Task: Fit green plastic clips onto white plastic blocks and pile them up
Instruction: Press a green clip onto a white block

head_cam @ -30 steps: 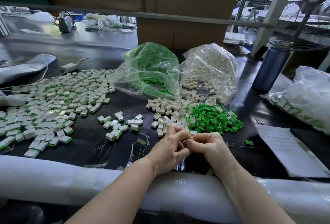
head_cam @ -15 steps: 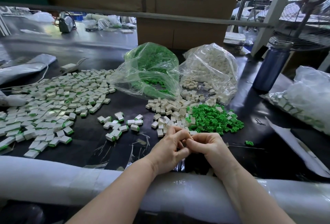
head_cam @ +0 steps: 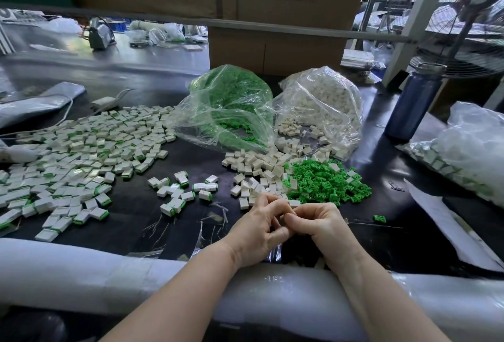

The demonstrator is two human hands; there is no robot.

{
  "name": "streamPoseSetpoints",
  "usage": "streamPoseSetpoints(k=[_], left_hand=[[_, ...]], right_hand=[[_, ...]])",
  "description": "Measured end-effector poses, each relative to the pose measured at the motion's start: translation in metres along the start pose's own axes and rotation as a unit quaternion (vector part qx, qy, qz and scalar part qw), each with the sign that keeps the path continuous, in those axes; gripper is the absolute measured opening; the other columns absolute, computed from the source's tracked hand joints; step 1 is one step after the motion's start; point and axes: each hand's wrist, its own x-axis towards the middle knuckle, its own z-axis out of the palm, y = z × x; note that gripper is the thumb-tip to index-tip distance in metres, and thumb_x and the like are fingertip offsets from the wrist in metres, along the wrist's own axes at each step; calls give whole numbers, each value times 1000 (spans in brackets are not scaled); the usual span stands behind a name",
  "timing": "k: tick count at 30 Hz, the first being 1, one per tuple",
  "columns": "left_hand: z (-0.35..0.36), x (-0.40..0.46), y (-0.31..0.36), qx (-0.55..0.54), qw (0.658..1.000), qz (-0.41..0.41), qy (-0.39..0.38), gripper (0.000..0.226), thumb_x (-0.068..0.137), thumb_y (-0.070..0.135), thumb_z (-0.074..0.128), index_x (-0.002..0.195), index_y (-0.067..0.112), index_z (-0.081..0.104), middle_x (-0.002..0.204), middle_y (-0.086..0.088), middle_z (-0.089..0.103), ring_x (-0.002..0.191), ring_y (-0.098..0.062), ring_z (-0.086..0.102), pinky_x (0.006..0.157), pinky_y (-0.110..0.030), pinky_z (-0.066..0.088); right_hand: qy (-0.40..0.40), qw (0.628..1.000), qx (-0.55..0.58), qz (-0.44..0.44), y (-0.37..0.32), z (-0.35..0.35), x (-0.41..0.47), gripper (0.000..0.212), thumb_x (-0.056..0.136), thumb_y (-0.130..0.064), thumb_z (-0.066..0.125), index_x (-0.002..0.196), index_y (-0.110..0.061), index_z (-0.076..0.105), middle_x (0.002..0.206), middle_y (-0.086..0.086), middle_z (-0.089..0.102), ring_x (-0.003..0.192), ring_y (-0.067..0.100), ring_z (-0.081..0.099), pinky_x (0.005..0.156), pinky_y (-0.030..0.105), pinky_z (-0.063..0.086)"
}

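Note:
My left hand (head_cam: 259, 228) and my right hand (head_cam: 317, 223) meet at the near middle of the black table (head_cam: 131, 205). Their fingers are curled and pinch together around a small piece that is almost wholly hidden. Just beyond them lie loose white blocks (head_cam: 253, 167) and a heap of green clips (head_cam: 324, 180). A small group of clipped blocks (head_cam: 180, 189) lies to the left of my hands. Farther left spreads a big pile of finished blocks (head_cam: 73, 156). One stray green clip (head_cam: 379, 218) lies to the right.
A clear bag of green clips (head_cam: 229, 107) and a clear bag of white blocks (head_cam: 321, 107) lie open behind the heaps. A blue bottle (head_cam: 411, 104), another bag of parts (head_cam: 463, 150) and a paper sheet (head_cam: 447, 221) are on the right. White padding (head_cam: 81, 270) covers the near edge.
My hands stay pressed together in the same spot with only slight finger movement. The paper sheet on the right has shifted and now lies narrower.

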Motion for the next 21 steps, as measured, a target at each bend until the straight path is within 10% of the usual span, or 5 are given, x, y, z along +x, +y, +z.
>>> streamPoseSetpoints(k=[8, 21], left_hand=[[-1, 1, 2, -57, 997, 9, 59, 8, 91, 10, 56, 97, 16, 59, 108, -5, 41, 76, -14, 49, 79, -19, 48], [0, 2, -3, -56, 994, -17, 89, 9, 89, 8, 59, 97, 9, 64, 84, 3, 61, 76, -3, 56, 76, -13, 45]], right_hand=[[-2, 999, -19, -49, 0, 6, 2, 20, 77, -29, 62, 76, -12, 74, 60, 0, 68, 56, 6, 60, 54, 15, 47], [104, 983, -116, -101, 10, -1, 8, 23, 75, -2, 74, 62, -21, 69, 62, -3, 69, 58, 6, 61, 59, 16, 50]])
